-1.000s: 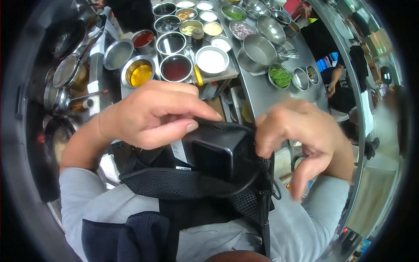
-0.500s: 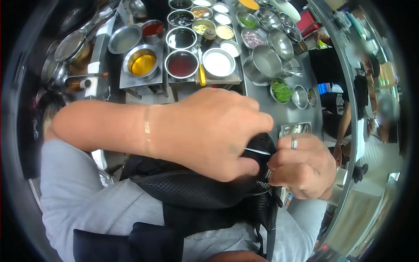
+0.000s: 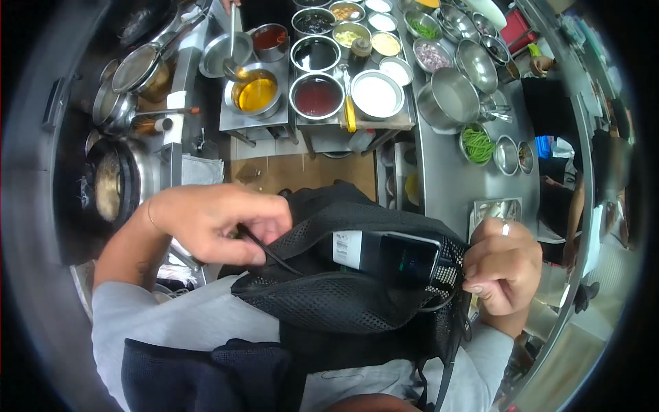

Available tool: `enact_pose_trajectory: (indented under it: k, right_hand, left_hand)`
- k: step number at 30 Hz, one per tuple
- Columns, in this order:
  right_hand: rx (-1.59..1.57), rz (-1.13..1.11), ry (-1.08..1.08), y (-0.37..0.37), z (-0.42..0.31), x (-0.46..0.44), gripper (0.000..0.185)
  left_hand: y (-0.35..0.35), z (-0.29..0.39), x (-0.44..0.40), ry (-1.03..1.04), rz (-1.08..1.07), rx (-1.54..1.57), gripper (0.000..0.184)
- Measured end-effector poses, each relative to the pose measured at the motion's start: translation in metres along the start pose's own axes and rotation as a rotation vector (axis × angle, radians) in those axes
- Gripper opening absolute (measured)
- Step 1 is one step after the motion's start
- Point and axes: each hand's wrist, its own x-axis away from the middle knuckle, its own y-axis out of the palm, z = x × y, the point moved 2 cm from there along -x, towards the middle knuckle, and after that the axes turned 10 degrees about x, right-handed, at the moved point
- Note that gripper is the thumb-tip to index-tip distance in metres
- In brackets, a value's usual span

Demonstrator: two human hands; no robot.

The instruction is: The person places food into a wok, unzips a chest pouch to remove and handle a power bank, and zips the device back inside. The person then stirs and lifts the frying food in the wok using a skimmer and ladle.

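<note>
A black mesh bag lies against my front with its mouth open. Inside it show a dark phone-like device with a lit screen and a dark block with a white label. My left hand is at the bag's left end, fingers closed around a thin black cord. At the opposite end, my right hand is curled in a pinch on the bag's edge beside the device. A dark cable loops just below those fingertips.
A wok sits on the left. Ahead stand a pot of yellow oil, a bowl of dark red liquid and a white-filled bowl. Another person's hand holds a ladle. Green beans are on the right counter.
My left hand has moved from beside my right hand to the bag's left end. The bag's mouth now gapes, showing its contents. A ladle has appeared over the oil pot.
</note>
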Motion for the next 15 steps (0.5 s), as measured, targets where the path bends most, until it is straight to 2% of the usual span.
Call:
enact_pose_trajectory:
  k: [1,2,4,5,6,8,10,12,15]
  right_hand:
    - [-0.059,0.042,0.012,0.001,0.003,0.000,0.015]
    - [-0.065,0.039,0.030,0.002,0.006,-0.001,0.015]
    - [-0.209,-0.013,-0.048,0.000,0.010,-0.005,0.014]
    - [-0.292,-0.079,-0.075,-0.001,0.016,-0.004,0.015]
    - [-0.355,-0.167,-0.047,-0.007,0.017,-0.003,0.016]
    - [-0.392,-0.188,-0.105,-0.005,0.021,-0.004,0.017]
    - [-0.338,-0.226,-0.188,-0.004,0.017,-0.008,0.018]
    - [-0.272,-0.260,-0.267,-0.003,0.013,-0.009,0.018]
    - [-0.138,-0.192,-0.311,0.002,0.007,0.000,0.017]
  left_hand:
    - [-0.001,-0.001,0.004,-0.125,0.014,0.071,0.030]
    - [-0.004,0.001,0.003,-0.105,0.014,-0.090,0.022]
    - [-0.009,0.002,0.003,0.113,0.061,-0.289,0.020]
    - [-0.008,0.008,0.005,0.011,0.128,-0.223,0.027]
    - [-0.004,0.007,-0.005,0.253,0.302,-0.185,0.038]
    - [0.000,0.029,-0.022,0.460,0.389,-0.356,0.047]
    - [0.006,0.040,-0.038,0.544,0.256,-0.406,0.049]
    - [0.023,0.054,-0.063,0.629,0.257,-0.479,0.060]
    - [0.035,0.065,-0.090,0.650,0.248,-0.525,0.064]
